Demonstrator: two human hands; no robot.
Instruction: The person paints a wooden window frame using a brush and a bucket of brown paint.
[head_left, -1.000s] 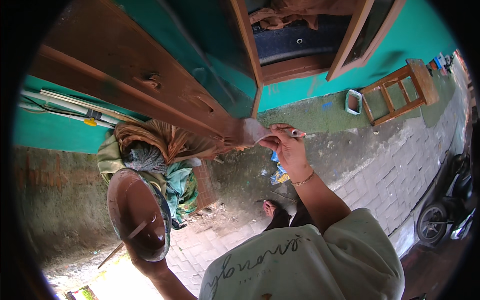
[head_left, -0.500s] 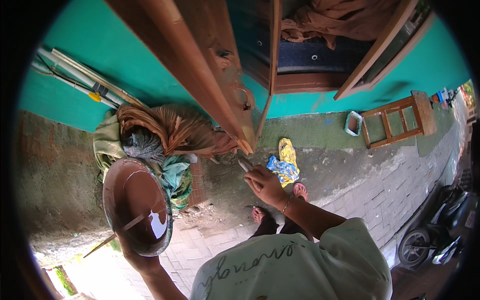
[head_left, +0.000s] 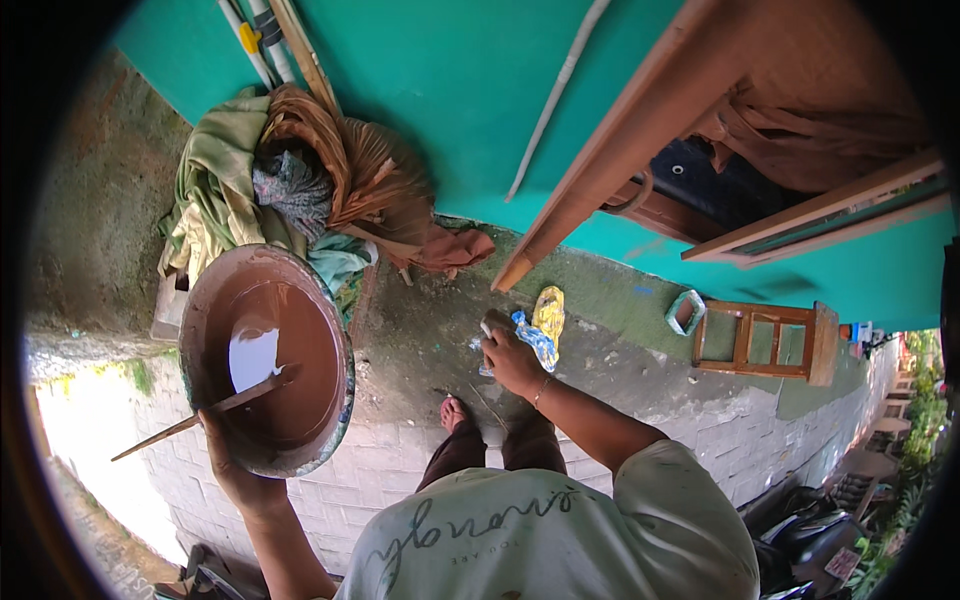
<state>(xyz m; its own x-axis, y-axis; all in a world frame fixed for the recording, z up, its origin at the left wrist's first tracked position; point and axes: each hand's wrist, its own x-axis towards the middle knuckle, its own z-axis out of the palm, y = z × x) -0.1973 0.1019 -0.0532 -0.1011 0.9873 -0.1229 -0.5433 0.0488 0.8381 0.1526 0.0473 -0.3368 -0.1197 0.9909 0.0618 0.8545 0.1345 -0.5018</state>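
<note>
"Report the left hand [head_left: 245,485]."

"The left hand is gripping the paint basin [head_left: 208,315] at its near rim and is supporting it above the paving [head_left: 335,505]. The basin is holding brown paint [head_left: 310,325]. A wooden stick [head_left: 245,394] is lying across the lower-left rim, its inner end dipping into the paint."

"And the right hand [head_left: 515,362]?"

"It is clasping a pale-ended tool [head_left: 487,327]; I cannot tell the tool's kind from here."

"Surroundings?"

"A crumpled yellow-and-blue item [head_left: 549,315] is lying on the concrete strip [head_left: 420,330], showing just beside that hand. A fabric heap [head_left: 385,190] is resting near the strip's left end. A wooden stool [head_left: 824,345] is standing near its wall-side edge, farther right."
</note>
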